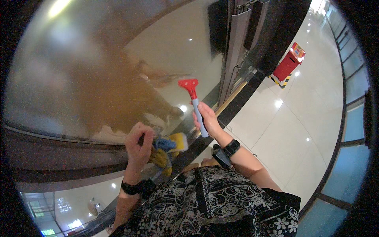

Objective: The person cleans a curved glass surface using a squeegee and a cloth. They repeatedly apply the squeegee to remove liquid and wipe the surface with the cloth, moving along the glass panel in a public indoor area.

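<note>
My right hand (210,120) grips the grey-blue handle of a scraper (188,85), its red head pointing away from me over the glass. The head looks close to the glass pane (118,100), but I cannot tell whether it touches. At the lower left, my left hand (139,143) is curled beside a blurred blue-and-yellow item (167,145), which seems to be in its fingers. Its exact kind is unclear. The large shiny pane reflects brownish shapes and lights.
A dark ledge (189,157) runs along the pane's near edge. Metal frame profiles (237,35) rise at the upper right. On the pale tiled floor (275,124), a red box (287,63) stands over black-and-yellow striped marking. Blue-tinted panels (340,166) line the far right.
</note>
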Demonstrator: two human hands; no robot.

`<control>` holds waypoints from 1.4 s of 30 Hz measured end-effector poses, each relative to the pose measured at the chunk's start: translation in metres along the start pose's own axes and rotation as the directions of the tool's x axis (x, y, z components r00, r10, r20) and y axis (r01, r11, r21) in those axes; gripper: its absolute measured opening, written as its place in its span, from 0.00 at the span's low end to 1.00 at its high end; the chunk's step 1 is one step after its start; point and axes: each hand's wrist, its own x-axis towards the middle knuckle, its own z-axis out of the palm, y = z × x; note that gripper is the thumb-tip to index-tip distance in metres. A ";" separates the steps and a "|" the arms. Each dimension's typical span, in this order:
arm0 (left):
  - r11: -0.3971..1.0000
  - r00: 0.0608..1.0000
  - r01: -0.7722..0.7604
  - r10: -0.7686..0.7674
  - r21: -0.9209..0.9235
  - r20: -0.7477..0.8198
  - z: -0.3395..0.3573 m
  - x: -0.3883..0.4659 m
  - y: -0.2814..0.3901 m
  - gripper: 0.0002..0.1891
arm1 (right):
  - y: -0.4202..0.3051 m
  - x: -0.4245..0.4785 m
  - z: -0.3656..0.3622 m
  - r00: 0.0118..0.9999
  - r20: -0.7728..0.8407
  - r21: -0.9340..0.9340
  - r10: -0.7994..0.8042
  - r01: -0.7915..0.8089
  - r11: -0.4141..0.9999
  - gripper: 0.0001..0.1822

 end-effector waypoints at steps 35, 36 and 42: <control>-0.238 0.504 0.440 -0.732 -0.866 0.458 0.214 0.116 -0.093 0.09 | -0.030 -0.053 -0.154 0.968 -0.231 -0.225 -0.100 0.047 0.973 0.22; -0.236 0.500 0.438 -0.738 -0.867 0.453 0.212 0.116 -0.092 0.08 | -0.032 -0.052 -0.156 0.969 -0.222 -0.228 -0.105 0.053 0.972 0.22; -0.173 0.520 0.373 -0.775 -0.912 0.360 0.216 0.120 -0.095 0.05 | -0.036 -0.043 -0.154 0.974 -0.204 -0.208 -0.103 0.059 0.976 0.19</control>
